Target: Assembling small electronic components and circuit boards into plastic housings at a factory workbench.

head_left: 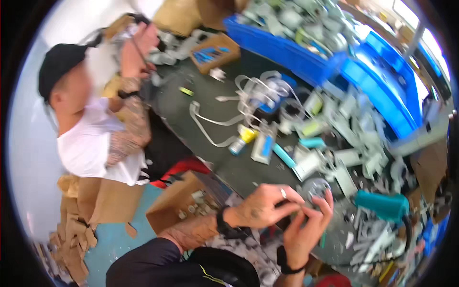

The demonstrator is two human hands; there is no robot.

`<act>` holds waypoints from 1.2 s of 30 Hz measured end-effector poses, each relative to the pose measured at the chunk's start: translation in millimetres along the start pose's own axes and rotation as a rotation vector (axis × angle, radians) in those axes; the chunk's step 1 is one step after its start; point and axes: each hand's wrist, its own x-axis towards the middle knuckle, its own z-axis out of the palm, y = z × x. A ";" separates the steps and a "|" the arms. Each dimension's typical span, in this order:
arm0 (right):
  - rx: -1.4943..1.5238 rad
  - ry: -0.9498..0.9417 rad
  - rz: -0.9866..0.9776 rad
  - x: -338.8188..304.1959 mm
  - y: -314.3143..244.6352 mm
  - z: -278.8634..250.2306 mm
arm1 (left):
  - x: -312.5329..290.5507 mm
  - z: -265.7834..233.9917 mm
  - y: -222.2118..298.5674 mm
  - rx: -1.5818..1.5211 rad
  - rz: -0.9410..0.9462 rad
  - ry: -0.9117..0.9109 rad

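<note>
My left hand (265,206), with a ring on one finger, is closed in a pinch above the near edge of the dark table (229,165). Its fingertips meet those of my right hand (308,228), which is pinched as well. Whatever lies between the fingertips is too small and blurred to name. Just beyond my right fingers shows a round clear plastic piece (316,186); whether a finger touches it I cannot tell. A white rectangular piece (308,165) and a teal strip (283,156) lie a little farther off. Right of my hands lies a teal cylindrical tool (382,206) with a dark cord.
White cables (248,103) tangle mid-table near a yellow-and-blue small bottle (243,139). A heaped blue bin (282,48) and a blue tray (382,91) stand at the back. White plastic parts (354,129) pile rightward. A co-worker (95,124) stands left, above an open cardboard box (184,205).
</note>
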 end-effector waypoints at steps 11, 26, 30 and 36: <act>0.102 -0.010 0.030 -14.4 14.2 -16.4 | -5.6 33.2 -19.3 -0.058 -0.073 -0.003; 0.157 0.006 0.006 -13.3 19.4 -20.2 | -7.4 32.4 -16.6 -0.109 -0.083 -0.043; 0.150 0.032 0.024 -14.8 20.2 -20.6 | -9.1 41.8 -16.8 -0.203 -0.126 0.149; 0.206 0.086 0.062 -12.9 19.9 -21.6 | -13.2 37.8 -15.3 -0.179 -0.155 0.103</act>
